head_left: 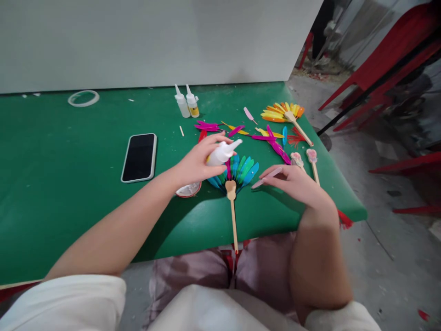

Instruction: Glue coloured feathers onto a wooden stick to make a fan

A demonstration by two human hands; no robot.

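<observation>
My left hand [203, 158] is wrapped round a white glue bottle [220, 155], its nozzle tilted up to the right. Below it lies a feather fan [243, 169] of blue, green and magenta feathers, with a wooden handle [234, 220] reaching past the table's front edge. The left hand and bottle hide part of its feathers. To the right of the fan, my right hand [292, 181] pinches a slim pale pink stick or feather [267, 178], its tip pointing down left. Partly behind my left wrist sits a small dish [189, 189] with white stuff in it.
Loose magenta and yellow feathers [275, 146] lie behind the fan. A yellow-orange feather fan [284, 112] rests at the right, near two wooden handles with pink heads [312, 158]. Two more bottles [188, 105], a phone [139, 157] and a tape roll [83, 98] are on the green table [62, 184].
</observation>
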